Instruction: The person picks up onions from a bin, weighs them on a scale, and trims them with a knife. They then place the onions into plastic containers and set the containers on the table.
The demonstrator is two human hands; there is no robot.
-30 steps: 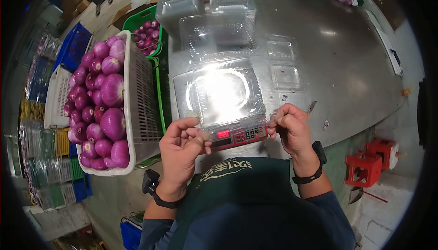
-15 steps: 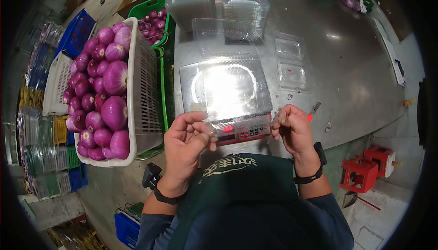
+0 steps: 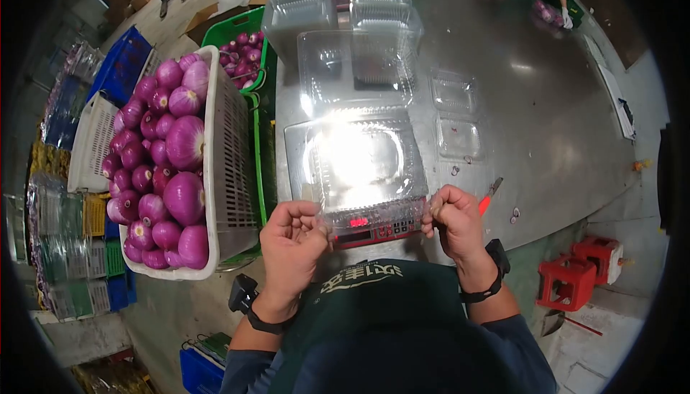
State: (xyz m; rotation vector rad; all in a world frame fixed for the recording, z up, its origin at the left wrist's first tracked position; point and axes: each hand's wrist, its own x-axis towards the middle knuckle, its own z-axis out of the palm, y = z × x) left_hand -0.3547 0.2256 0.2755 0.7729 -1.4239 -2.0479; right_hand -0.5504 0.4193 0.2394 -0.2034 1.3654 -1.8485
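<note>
A clear plastic clamshell box lies open over the metal plate of a red scale, its lid standing up on the far side. At the box's near left corner my left hand pinches the edge between thumb and fingers. My right hand pinches the near right corner the same way. Glare off the plate hides what is inside the box. Through the clear plastic the scale's red digits glow.
Left stands a white crate of red onions, beside green crates. Stacked clear boxes stand behind the scale. Two small trays and a knife lie right. A co-worker's gloved hand is far right.
The view has shifted, so the scene sits lower in the picture. The box's lid stands more open and shows more clearly. Both hands still pinch the near corners.
</note>
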